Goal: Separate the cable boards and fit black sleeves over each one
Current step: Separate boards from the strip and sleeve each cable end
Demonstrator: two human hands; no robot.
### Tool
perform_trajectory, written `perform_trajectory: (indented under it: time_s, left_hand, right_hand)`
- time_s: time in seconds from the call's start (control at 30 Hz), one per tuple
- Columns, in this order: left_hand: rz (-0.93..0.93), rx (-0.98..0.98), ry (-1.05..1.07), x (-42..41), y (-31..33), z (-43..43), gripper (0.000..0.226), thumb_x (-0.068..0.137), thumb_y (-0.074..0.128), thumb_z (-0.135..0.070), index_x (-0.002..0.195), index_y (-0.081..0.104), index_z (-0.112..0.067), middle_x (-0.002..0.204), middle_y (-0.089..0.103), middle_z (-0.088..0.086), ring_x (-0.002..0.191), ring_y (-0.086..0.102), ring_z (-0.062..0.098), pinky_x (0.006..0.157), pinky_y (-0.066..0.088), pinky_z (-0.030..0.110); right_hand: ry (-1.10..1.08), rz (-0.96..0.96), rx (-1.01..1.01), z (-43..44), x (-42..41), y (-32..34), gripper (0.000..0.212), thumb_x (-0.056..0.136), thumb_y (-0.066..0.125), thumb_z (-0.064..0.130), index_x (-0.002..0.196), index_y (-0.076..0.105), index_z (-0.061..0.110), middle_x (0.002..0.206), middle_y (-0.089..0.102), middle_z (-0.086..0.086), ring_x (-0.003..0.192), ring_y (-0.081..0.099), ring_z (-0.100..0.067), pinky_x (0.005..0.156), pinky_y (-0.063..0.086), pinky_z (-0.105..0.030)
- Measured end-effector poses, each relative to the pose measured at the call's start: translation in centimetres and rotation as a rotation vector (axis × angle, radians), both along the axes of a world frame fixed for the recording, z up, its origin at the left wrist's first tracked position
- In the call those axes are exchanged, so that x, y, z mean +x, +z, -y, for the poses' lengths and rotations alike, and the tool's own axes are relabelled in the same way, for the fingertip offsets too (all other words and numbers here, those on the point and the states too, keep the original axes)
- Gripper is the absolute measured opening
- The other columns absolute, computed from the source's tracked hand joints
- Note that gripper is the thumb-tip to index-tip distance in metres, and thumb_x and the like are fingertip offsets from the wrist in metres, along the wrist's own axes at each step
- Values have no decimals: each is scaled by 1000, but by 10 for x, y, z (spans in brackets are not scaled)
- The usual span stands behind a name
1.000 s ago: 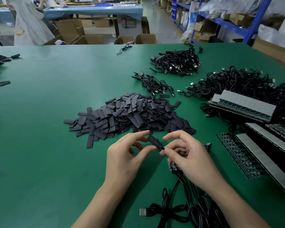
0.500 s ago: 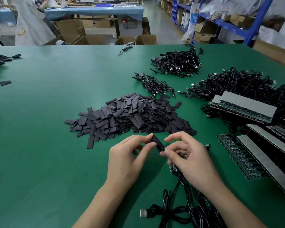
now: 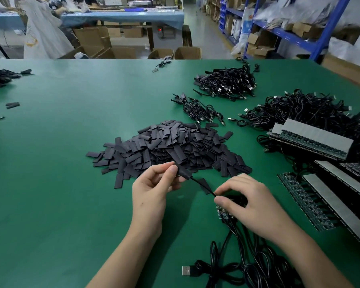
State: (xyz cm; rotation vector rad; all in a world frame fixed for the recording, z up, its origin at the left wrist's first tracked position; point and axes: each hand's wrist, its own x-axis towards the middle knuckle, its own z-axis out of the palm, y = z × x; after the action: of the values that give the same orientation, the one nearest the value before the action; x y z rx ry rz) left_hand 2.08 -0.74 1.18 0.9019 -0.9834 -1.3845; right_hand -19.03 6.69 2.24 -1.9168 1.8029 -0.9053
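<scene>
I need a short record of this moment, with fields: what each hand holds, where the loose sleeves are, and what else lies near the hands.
left hand: pinches a sleeved board between thumb and forefinger
right hand: pinches the thin cable running from that board
board strip: on the table, partly under the right hand
sleeve pile: loose black sleeves, just beyond both hands
board panels: stacked at the right, cables attached
USB plug: lies between the forearms
</scene>
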Motion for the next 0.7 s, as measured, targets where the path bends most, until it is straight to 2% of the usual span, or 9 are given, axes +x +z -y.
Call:
perform_trajectory:
  time_s: [0.07,0.13,0.2,0.27,0.37,0.43,0.5,0.57,0.7]
  left_hand:
    - [-7,13,18,1,0,1,15,81,77,-24,93,78,-15,80,76,10,73,73,16,69,58,23]
    - [-10,17,33,2,0,1,15,82,77,-23,94,77,-14,79,76,10,73,73,17,69,58,23]
    - [0,15,41,2,-1,2,10,85,77,-18,93,77,-13,80,76,11,73,73,17,70,58,23]
    - [15,0,41,3,-2,2,4,88,76,-15,92,78,-15,81,76,12,74,73,17,71,59,24]
    - [29,-21,43,5,0,3,13,86,75,-26,96,79,-19,88,78,8,81,76,20,72,59,24]
    - [75,-32,13,6,3,4,25,87,71,-34,108,77,-22,97,80,3,88,77,19,70,57,21]
    - [153,-50,-34,5,2,3,31,90,69,-38,119,72,-27,103,79,-4,92,75,15,69,56,21]
    - [280,-104,-73,4,0,2,24,95,70,-31,119,71,-33,105,78,-10,93,74,11,72,56,21]
    - [615,-335,-151,0,-4,-4,13,95,72,-28,105,78,-32,98,75,-22,88,68,5,72,48,13]
  right_hand:
    - [28,-9,3,0,2,0,23,83,64,56,88,74,37,95,67,28,107,61,-3,94,48,-32]
    - [50,-27,-8,0,4,-1,20,84,61,57,85,70,39,95,66,29,105,60,-2,92,46,-32]
    - [50,-45,-19,0,5,-3,11,87,64,51,82,65,43,94,65,28,101,60,-1,90,41,-28]
    - [45,-68,-34,0,7,-4,10,89,66,45,80,63,42,91,65,26,97,60,0,88,37,-24]
    - [1,-96,-71,1,7,0,13,91,62,46,81,64,38,89,66,23,93,60,0,89,37,-17]
    - [-59,-90,-107,5,5,9,14,96,62,42,82,63,39,89,66,24,90,61,0,81,39,-14]
    - [-107,-66,-151,14,1,20,15,98,64,35,83,65,37,87,68,23,83,64,-2,69,41,-12]
    - [-157,-67,-178,28,-3,30,13,96,65,32,84,68,33,77,68,19,75,64,-1,60,43,-16]
    - [-261,-156,-199,78,-14,44,14,98,66,27,86,70,25,79,67,19,73,60,4,61,41,-21]
